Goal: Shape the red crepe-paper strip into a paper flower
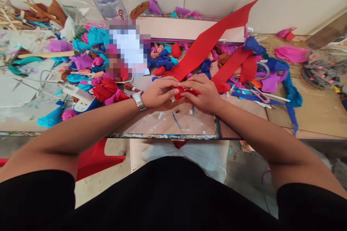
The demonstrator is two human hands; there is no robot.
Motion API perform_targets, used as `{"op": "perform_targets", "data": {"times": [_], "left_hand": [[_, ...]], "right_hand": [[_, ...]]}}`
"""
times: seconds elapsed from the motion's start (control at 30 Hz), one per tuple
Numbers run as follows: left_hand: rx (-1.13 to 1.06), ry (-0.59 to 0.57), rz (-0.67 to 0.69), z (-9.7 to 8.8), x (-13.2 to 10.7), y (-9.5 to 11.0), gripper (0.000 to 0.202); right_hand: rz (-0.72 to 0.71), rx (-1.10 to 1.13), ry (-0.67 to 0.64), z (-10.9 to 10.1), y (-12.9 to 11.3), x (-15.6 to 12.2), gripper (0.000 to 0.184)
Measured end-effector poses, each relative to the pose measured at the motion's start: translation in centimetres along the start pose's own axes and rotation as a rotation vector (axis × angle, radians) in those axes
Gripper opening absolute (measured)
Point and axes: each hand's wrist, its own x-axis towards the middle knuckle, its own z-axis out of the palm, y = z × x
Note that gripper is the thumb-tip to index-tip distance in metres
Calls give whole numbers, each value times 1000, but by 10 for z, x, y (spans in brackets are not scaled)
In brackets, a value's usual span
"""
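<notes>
My left hand (159,92), with a metal watch on the wrist, and my right hand (202,92) meet over the near part of the table. Pinched between the fingertips of both is a small piece of red crepe paper (178,95), mostly covered by the fingers. A long red crepe paper strip (208,39) slants from behind my left fingers up to the right. Another red strip (233,65) lies just beyond my right hand. Whether either joins the held piece I cannot tell. Rolled red crepe paper buds (105,89) lie left of my left wrist.
Crumpled blue, pink and purple paper pieces cover the back of the table. A water bottle (110,1) stands behind a partly blurred phone (130,52). A power strip (81,99) with a white cable lies left; pink-handled scissors (258,93) lie right. Cardboard (314,108) covers the right end.
</notes>
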Motion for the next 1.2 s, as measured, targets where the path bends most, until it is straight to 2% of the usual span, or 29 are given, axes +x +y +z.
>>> {"op": "perform_targets", "data": {"times": [0.13, 0.27, 0.43, 0.57, 0.7, 0.83, 1.03, 1.2], "left_hand": [[-7, -19, 9, 0, 1, 2, 42], [10, -29, -30, 1, 2, 4, 44], [67, -30, -73, 1, -1, 1, 33], [60, -54, -71, 0, -2, -2, 23], [66, -80, -88, 0, -1, -3, 32], [22, -54, -105, 1, -1, -2, 40], [-38, -19, -128, 3, -3, -3, 14], [-60, 24, -155, 4, -4, -7, 16]], "right_hand": [[-18, 28, 26, 0, -3, 0, 23], [39, 28, 17, -2, -7, 2, 20], [63, 22, 23, -1, -8, 3, 17], [47, 27, 52, -1, -7, 3, 18], [95, 24, 97, -3, -8, 2, 23], [120, 13, 126, -4, -7, 3, 25], [131, 27, 154, -4, -7, 4, 29], [163, 32, 204, -4, -7, 4, 26]]}}
